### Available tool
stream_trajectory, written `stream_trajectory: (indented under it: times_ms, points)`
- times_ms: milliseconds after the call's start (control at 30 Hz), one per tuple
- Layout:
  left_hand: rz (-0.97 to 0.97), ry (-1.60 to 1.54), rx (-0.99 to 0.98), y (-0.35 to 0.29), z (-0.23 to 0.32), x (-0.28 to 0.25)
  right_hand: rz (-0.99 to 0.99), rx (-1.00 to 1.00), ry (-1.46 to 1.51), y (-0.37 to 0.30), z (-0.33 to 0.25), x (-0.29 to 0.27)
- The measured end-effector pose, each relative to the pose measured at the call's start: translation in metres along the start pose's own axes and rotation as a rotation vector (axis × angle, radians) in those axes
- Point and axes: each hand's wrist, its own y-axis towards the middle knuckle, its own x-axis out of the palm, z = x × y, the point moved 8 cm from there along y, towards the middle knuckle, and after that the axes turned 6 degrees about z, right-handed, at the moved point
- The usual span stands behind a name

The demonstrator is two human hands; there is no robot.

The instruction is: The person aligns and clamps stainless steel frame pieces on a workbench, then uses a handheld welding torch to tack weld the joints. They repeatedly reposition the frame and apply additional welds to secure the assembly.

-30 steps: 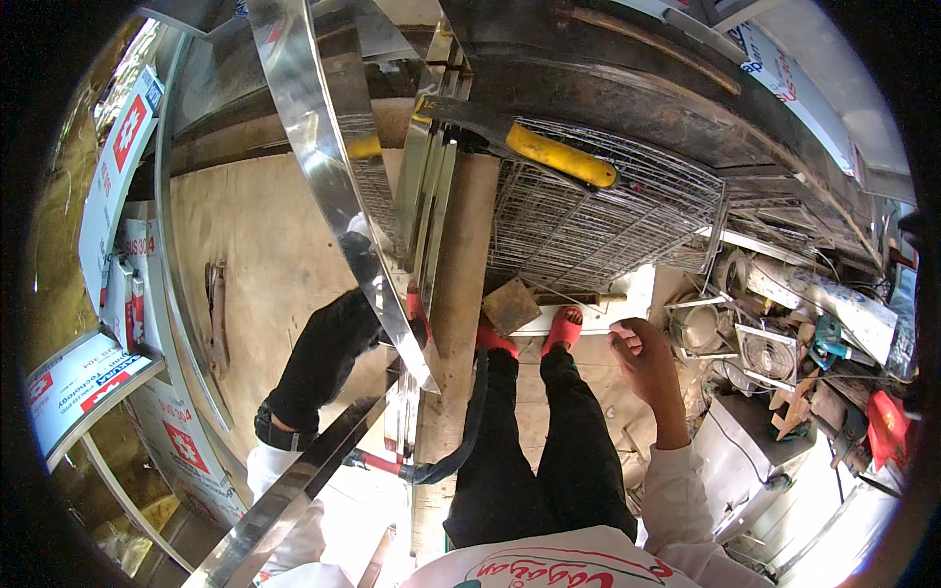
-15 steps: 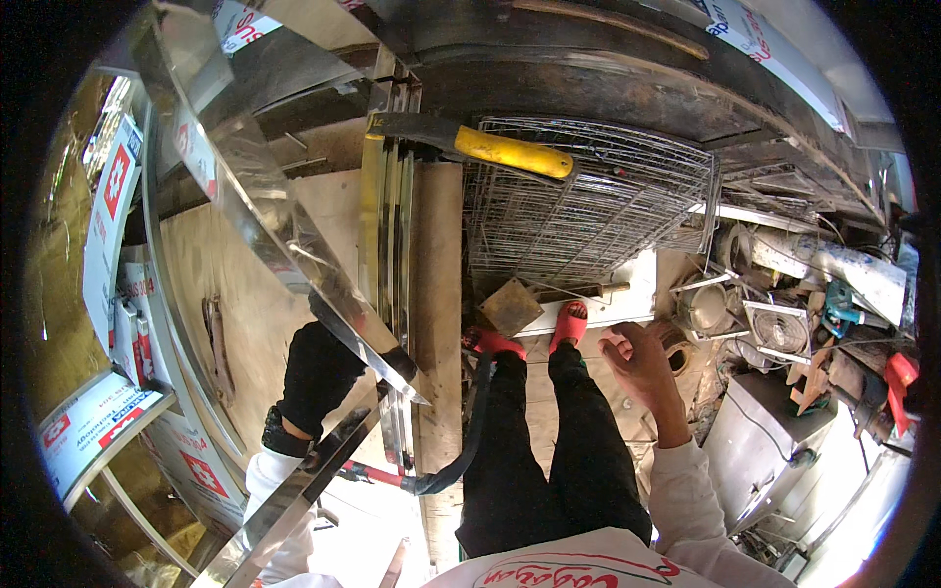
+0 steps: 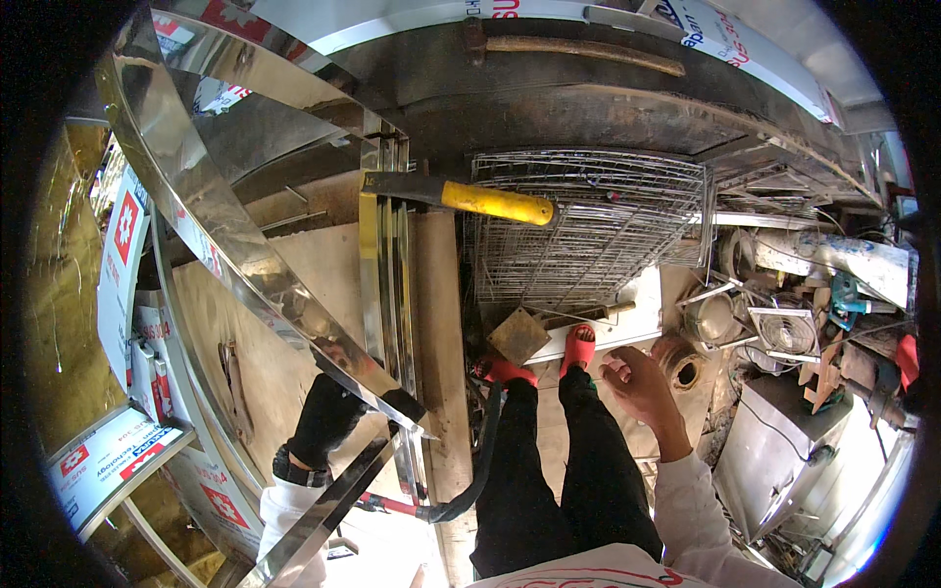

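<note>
My left hand [image 3: 323, 416] wears a black glove and grips a long shiny steel channel [image 3: 225, 245] near its lower end; the channel rises up and to the left across the view. A second shiny strip [image 3: 319, 519] runs down from under that hand. My right hand [image 3: 642, 387] is bare, fingers apart, holding nothing, hanging beside my right leg above the floor. Several steel strips [image 3: 387, 274] lie along the wooden bench edge, with a yellow-handled hammer [image 3: 470, 199] resting across their far end.
A wire mesh rack [image 3: 588, 225] lies ahead of my red sandals [image 3: 578, 345]. Wrapped sheet-metal panels [image 3: 127, 294] lean at the left. A black hose [image 3: 475, 470] curves by my left leg. Metal scrap, a fan guard [image 3: 789, 333] and a steel box [image 3: 784, 441] crowd the right.
The long steel channel has swung from near upright to slanting up-left, with my gloved left hand moving down along the bench. My right hand stays beside my leg.
</note>
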Motion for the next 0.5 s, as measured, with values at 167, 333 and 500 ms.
stream_trajectory:
  times_ms: [167,333,500]
  points:
    - [0.039,-0.296,-0.413,0.0,0.002,-0.002,0.008,-0.138,-0.101,0.003,-0.015,-0.002]
    - [0.121,-0.291,-0.242,-0.008,0.003,0.0,-0.048,-0.243,-0.156,0.016,-0.035,0.007]
    - [0.465,-0.725,-0.596,-0.078,-0.015,-0.022,-0.224,-0.366,-0.244,-0.007,-0.067,0.01]
